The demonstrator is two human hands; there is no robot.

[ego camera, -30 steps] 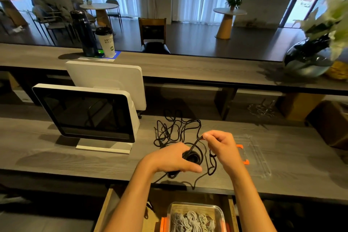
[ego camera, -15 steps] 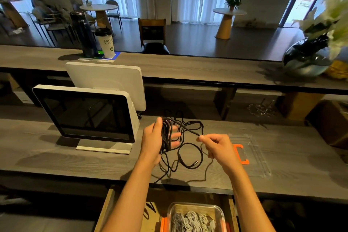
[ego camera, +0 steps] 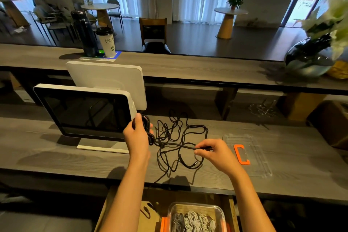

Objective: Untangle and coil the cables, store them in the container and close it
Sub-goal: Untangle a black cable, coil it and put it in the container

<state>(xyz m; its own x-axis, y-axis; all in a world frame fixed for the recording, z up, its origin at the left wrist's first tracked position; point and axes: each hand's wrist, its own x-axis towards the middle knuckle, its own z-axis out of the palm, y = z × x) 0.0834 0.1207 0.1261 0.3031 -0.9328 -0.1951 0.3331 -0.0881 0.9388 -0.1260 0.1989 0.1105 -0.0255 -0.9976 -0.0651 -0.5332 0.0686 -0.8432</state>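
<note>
Cable (ego camera: 180, 137), black and still partly tangled, lies just right of the monitor (ego camera: 84, 111). Your left hand (ego camera: 136, 135) curls around the gathered loops as an anchor, while your right hand (ego camera: 212, 152), further right, pinches a strand taut, likely to feed the next loop.

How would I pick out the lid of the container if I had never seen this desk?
Start at the white monitor on the grey desk and move right, past the black cable and the right hand. The lid lies flat there, clear and nearly invisible. Its orange clip is the only bright thing on the desk.
</note>
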